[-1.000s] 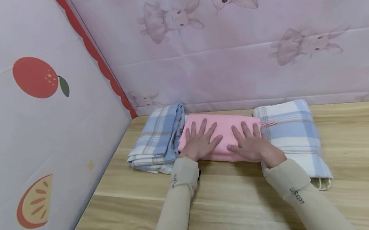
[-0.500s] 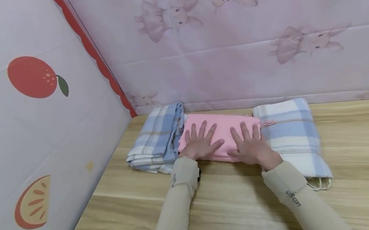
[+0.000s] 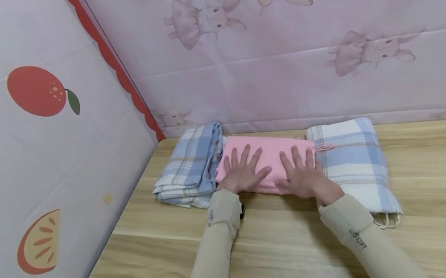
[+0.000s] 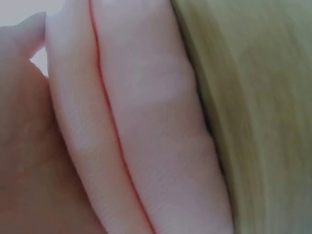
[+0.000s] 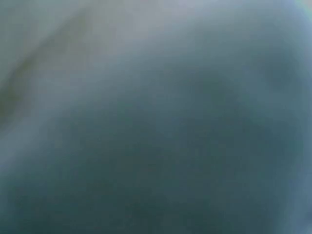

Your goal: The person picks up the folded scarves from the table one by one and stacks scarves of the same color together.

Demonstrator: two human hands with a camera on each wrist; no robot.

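Observation:
A folded pink cloth (image 3: 274, 154) lies on the wooden table between two folded plaid cloths. Flat on its left part rests my left hand (image 3: 243, 173), fingers spread and straight. My right hand (image 3: 302, 174) lies spread on the right part, its wrist beside the right plaid cloth (image 3: 352, 162). In the left wrist view the pink cloth (image 4: 146, 97) shows stacked layers along its near edge, with the left hand (image 4: 29, 146) against its top. The right wrist view is a dark blur.
A blue and white plaid cloth (image 3: 191, 164) sits at the left, touching the pink one. Behind runs a pink wall with printed rabbits (image 3: 276, 62); a white wall with fruit prints (image 3: 43, 160) stands left. The wooden table (image 3: 289, 244) extends in front.
Both hands stay spread on the pink cloth. The right hand has drawn slightly toward the near edge since a second ago; the cloths keep their places.

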